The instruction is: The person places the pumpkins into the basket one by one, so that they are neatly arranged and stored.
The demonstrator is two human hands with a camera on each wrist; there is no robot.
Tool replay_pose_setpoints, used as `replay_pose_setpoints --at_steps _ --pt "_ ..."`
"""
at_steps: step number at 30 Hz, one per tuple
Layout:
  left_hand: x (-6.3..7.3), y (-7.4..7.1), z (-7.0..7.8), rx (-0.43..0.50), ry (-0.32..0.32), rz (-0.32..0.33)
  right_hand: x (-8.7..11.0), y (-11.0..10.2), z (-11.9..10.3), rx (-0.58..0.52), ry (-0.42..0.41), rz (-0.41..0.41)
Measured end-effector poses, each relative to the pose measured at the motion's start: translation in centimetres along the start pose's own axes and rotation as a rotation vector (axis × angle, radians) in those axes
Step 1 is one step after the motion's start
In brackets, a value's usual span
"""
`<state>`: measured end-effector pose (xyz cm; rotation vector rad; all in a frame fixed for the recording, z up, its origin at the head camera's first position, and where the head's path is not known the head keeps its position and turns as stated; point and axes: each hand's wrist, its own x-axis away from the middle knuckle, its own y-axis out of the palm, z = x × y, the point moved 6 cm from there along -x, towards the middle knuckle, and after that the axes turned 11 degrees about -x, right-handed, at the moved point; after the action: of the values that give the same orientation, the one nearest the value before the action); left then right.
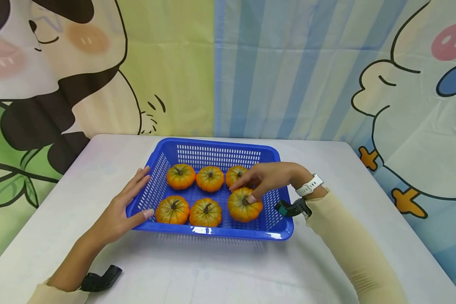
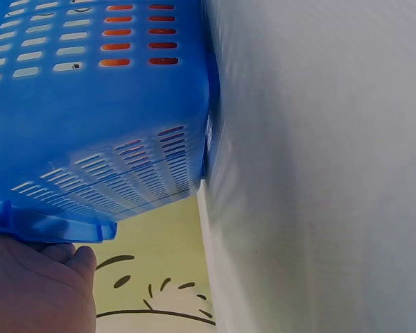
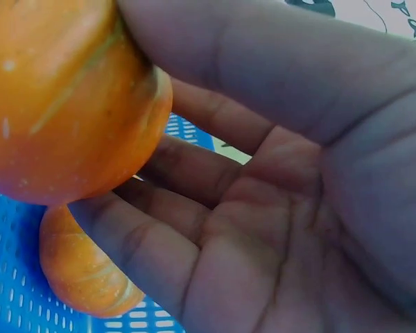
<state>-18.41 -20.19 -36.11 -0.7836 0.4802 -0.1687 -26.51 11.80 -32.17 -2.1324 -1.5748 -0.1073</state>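
My right hand (image 1: 271,175) pinches a small orange pumpkin (image 1: 242,211) by its upper part, at the right front of a blue plastic basket (image 1: 220,231). Seen from the right wrist, the thumb and fingers are round the held pumpkin (image 3: 62,104), with another pumpkin (image 3: 83,267) behind and below it. More pumpkins stand in two rows, among them one at the back left (image 1: 180,176) and one at the front left (image 1: 172,210). My left hand (image 1: 115,215) rests against the basket's left rim, fingers extended and thumb at the front corner. The left wrist view shows its fingers beneath the rim (image 2: 55,225).
The basket stands on a white table (image 1: 197,270) whose back edge meets a hanging cartoon-printed curtain (image 1: 281,76). A black wrist strap (image 1: 100,279) sits on the left wrist. On the right wrist are a black device (image 1: 294,207) and a white band (image 1: 309,185).
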Motion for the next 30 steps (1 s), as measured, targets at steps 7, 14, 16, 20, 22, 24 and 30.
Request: replay_pose_setpoints --at_steps 7,14,16,20,22,24,30 --pt "0.0 0.0 0.0 -0.015 -0.001 0.002 -0.9 0.0 0.1 0.045 0.073 0.027" --pt "0.0 0.0 -0.1 -0.004 -0.001 -0.001 -1.8 0.8 0.7 0.066 0.14 -0.045" --pt "0.0 0.0 -0.1 -0.003 -0.002 0.0 -2.1 0.9 0.7 0.057 0.127 -0.059" --pt "0.0 0.0 -0.1 -0.01 0.0 0.003 -2.6 1.1 1.0 0.043 0.117 -0.079" --pt "0.0 0.0 -0.1 -0.012 0.003 0.003 -2.8 1.2 1.2 0.046 0.128 -0.074" --pt "0.0 0.0 0.0 -0.015 0.005 0.003 -2.9 1.2 1.3 0.047 0.143 -0.062" --pt "0.0 0.0 0.0 -0.025 0.0 0.0 -2.9 1.3 1.7 0.054 0.218 -0.031"
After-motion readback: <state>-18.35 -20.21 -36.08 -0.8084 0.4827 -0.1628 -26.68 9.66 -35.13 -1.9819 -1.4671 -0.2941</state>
